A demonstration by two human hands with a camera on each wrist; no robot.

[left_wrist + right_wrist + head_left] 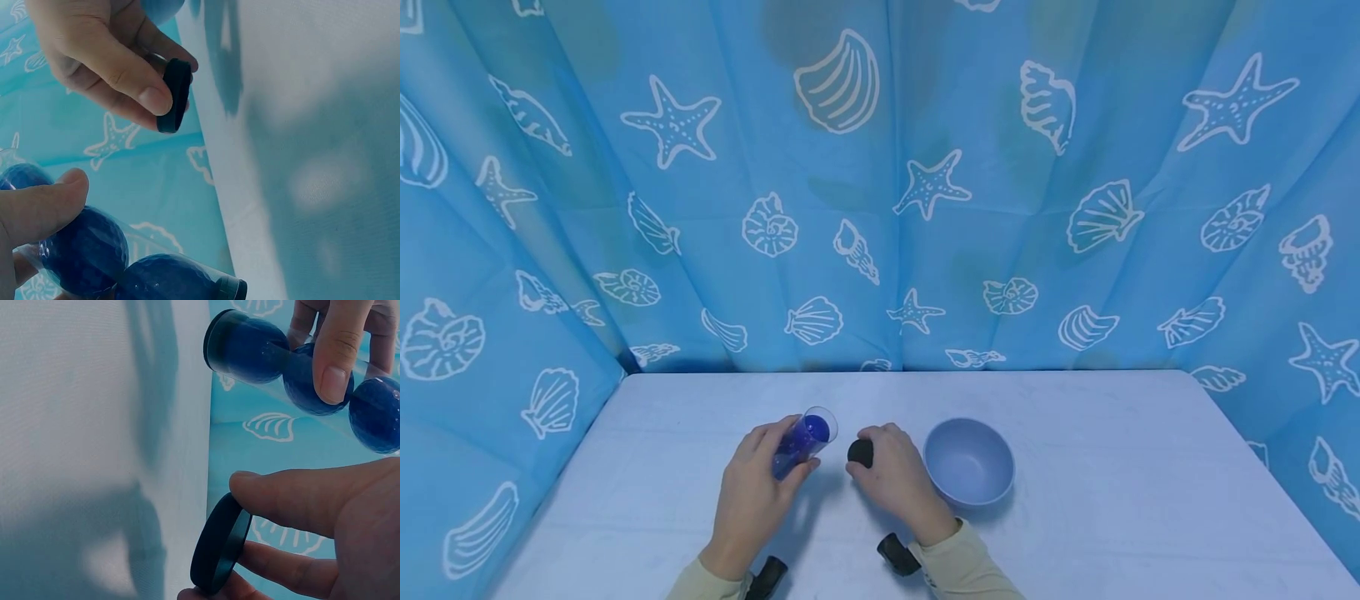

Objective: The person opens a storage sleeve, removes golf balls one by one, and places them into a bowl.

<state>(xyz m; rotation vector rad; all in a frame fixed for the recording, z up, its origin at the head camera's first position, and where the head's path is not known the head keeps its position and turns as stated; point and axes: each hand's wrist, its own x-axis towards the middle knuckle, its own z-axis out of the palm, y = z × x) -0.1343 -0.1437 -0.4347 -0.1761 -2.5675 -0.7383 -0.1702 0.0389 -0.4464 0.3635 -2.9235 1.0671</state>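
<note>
The head view shows the left hand point(758, 492) wrapped round a clear tube point(806, 440), thumb and fingers parted by its width. The tube is tilted, raised over the table point(1120, 467), left of the middle of its far edge. Inside it, blue balls point(84, 253) sit in a row, glossy and dimpled; three show in the right wrist view, and a dark base point(217, 340) closes one end. The right hand point(898, 475) pinches a black cap point(861, 452) by its rim, the fingers only partly parted; this smooth, shallow disc is apart from the tube. Just beside that hand, toward the table's right edge, stands a round, smooth-walled, pale blue bowl point(968, 463). White cloth with faint creases covers the table.
</note>
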